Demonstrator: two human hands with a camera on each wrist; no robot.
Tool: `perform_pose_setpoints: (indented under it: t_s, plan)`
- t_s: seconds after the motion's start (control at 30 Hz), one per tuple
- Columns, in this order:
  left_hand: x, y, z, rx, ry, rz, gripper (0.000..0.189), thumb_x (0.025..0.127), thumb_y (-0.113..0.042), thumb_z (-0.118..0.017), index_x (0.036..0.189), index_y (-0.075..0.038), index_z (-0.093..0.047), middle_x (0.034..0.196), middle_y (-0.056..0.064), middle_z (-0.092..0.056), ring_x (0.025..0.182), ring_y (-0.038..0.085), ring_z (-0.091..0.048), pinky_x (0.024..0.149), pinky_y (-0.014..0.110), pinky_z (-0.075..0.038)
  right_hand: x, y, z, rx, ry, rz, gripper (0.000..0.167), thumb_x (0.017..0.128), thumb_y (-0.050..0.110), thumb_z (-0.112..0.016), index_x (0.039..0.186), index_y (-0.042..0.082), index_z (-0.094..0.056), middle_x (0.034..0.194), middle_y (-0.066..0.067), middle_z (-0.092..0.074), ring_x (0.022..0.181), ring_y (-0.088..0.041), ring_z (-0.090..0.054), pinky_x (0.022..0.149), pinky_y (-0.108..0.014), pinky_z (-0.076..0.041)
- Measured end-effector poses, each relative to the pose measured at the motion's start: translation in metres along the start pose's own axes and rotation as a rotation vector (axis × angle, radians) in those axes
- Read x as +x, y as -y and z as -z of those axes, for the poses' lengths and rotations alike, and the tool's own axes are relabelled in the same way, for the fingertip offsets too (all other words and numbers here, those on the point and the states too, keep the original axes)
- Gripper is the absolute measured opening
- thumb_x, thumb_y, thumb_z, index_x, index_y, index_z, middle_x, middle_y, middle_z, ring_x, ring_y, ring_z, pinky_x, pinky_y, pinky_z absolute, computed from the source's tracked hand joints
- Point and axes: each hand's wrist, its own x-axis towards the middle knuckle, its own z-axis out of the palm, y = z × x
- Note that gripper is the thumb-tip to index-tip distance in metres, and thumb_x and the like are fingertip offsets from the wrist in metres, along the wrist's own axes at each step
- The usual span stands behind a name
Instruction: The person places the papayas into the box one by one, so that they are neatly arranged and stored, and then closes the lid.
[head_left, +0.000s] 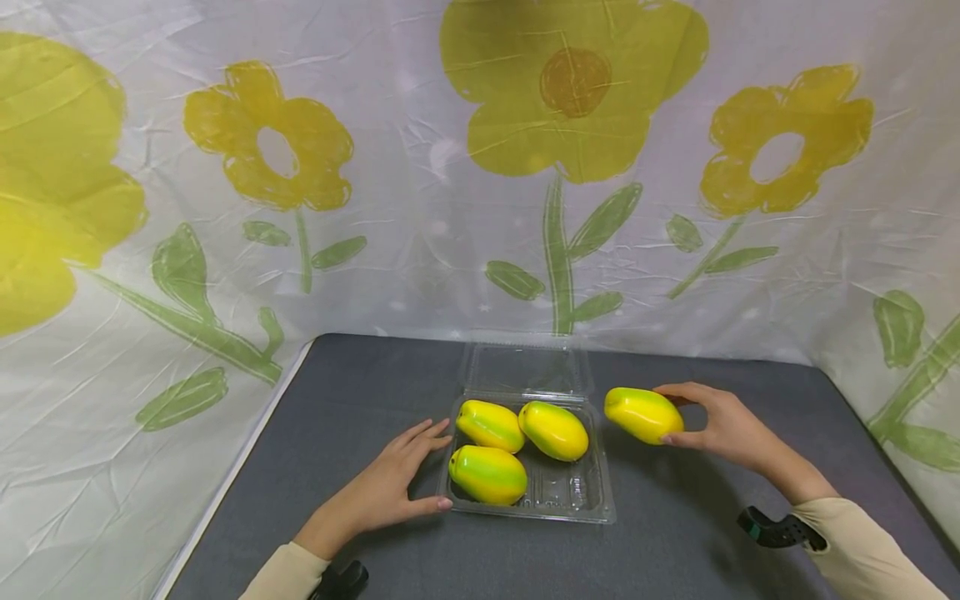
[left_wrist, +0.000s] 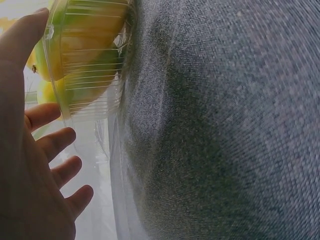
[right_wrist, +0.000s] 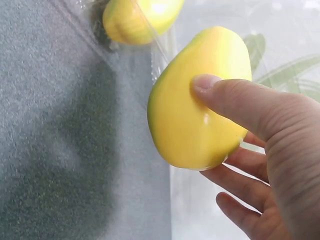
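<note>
My right hand (head_left: pixel 727 427) holds a smooth yellow-green mango (head_left: pixel 639 413) between thumb and fingers, above the table just right of a clear plastic clamshell box (head_left: pixel 606 500). In the right wrist view, the thumb (right_wrist: pixel 235 97) presses on the fruit's near side and fingers reach behind it. Three similar mangoes lie in the box: one at back left (head_left: pixel 489 425), one at back right (head_left: pixel 553 431) and one at front left (head_left: pixel 487 475). Beside the box's left wall is my left hand (head_left: pixel 386 487), fingers spread and fairly straight, thumb at the front left corner.
The box's transparent lid (head_left: pixel 525 371) is folded back toward the rear of the dark grey table (head_left: pixel 360 375). Behind the table hangs a white cloth (head_left: pixel 405 250) printed with yellow flowers. Dark bands show at both wrists.
</note>
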Motion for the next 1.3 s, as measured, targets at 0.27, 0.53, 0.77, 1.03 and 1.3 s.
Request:
perform_pose_setpoints:
  t_s: [0.27, 0.53, 0.77, 1.03, 1.3]
  plan:
    - [0.000, 0.001, -0.001, 0.001, -0.003, -0.014, 0.090, 0.082, -0.078, -0.054, 0.153, -0.027, -0.036, 0.167, -0.010, -0.019, 0.155, 0.026, -0.019, 0.115, 0.064, -0.032, 0.001, 0.013, 0.001, 0.004, -0.001, 0.021, 0.071, 0.076, 0.035, -0.085, 0.136, 0.007, -0.058, 0.128, -0.014, -0.066, 0.112, -0.034, -0.063, 0.093, -0.060, -0.050]
    - [0.001, 0.000, 0.001, -0.008, -0.009, -0.022, 0.089, 0.083, -0.076, -0.056, 0.153, -0.025, -0.036, 0.167, -0.007, -0.021, 0.154, 0.028, -0.020, 0.115, 0.065, -0.032, 0.003, 0.021, -0.002, 0.020, -0.006, 0.037, 0.071, 0.076, 0.037, -0.085, 0.135, 0.008, -0.059, 0.128, -0.012, -0.067, 0.111, -0.034, -0.064, 0.093, -0.060, -0.050]
    - [0.000, -0.001, 0.001, -0.003, -0.005, -0.009, 0.090, 0.082, -0.078, -0.055, 0.153, -0.027, -0.036, 0.166, -0.012, -0.019, 0.155, 0.026, -0.020, 0.115, 0.064, -0.031, 0.003, 0.027, -0.007, 0.024, -0.033, 0.058, 0.070, 0.074, 0.035, -0.086, 0.134, 0.009, -0.060, 0.126, -0.009, -0.069, 0.110, -0.032, -0.065, 0.092, -0.057, -0.051]
    - [0.000, -0.002, 0.001, -0.012, -0.007, -0.014, 0.089, 0.082, -0.077, -0.055, 0.153, -0.026, -0.036, 0.166, -0.010, -0.020, 0.155, 0.027, -0.020, 0.115, 0.064, -0.032, 0.003, 0.039, -0.010, 0.041, -0.034, 0.065, 0.070, 0.075, 0.040, -0.085, 0.133, 0.010, -0.061, 0.124, -0.006, -0.069, 0.109, -0.029, -0.065, 0.092, -0.057, -0.051]
    - [0.000, -0.001, 0.000, -0.010, -0.006, -0.010, 0.090, 0.082, -0.078, -0.055, 0.153, -0.027, -0.036, 0.166, -0.010, -0.020, 0.154, 0.027, -0.021, 0.115, 0.064, -0.032, 0.005, 0.052, -0.016, 0.047, -0.028, 0.086, 0.068, 0.075, 0.039, -0.085, 0.132, 0.012, -0.061, 0.123, -0.002, -0.069, 0.107, -0.024, -0.065, 0.091, -0.052, -0.052]
